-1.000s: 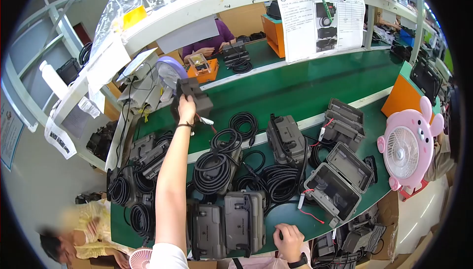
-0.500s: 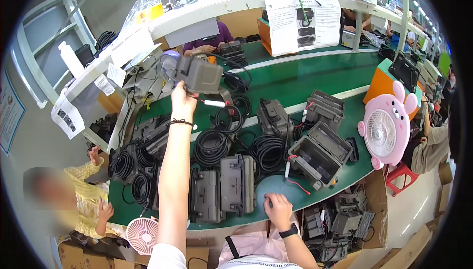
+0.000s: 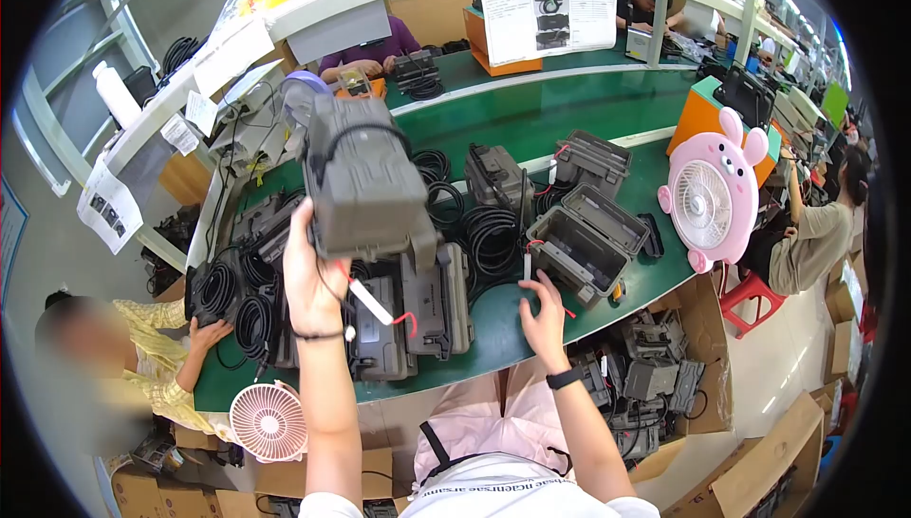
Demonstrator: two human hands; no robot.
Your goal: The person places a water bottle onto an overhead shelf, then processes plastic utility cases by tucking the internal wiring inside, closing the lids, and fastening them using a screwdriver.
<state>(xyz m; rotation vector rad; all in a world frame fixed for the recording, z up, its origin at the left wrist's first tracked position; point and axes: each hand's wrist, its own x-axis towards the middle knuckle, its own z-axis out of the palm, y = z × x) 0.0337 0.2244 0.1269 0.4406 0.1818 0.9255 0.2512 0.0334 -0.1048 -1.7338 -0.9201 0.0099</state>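
Observation:
My left hand (image 3: 311, 281) grips a dark grey plastic case (image 3: 370, 200) from below, lifted above the bench toward my head. A white sleeve (image 3: 370, 302) with red wire dangles under that case. My right hand (image 3: 544, 321) has its fingers spread, close to the front of an open-lidded grey case (image 3: 581, 250). Near its fingertips are a white sleeve (image 3: 528, 268) and a red wire; I cannot tell if they touch. Two shut grey cases lie below the lifted one: a right one (image 3: 438, 305) and a left one (image 3: 378, 352), partly hidden by my forearm.
Coiled black cable (image 3: 492, 238) lies mid-bench. A pink rabbit fan (image 3: 707, 197) stands at the right end. Below, a cardboard box (image 3: 714, 352) holds several grey cases. A co-worker in yellow (image 3: 157, 328) sits at left by a small pink fan (image 3: 269, 421). A printed sheet (image 3: 548, 15) hangs ahead.
My left hand has brought the case closer to me, so it looks larger. My right hand has moved forward from the bench edge toward the open case, its fingers spreading. The view has shifted.

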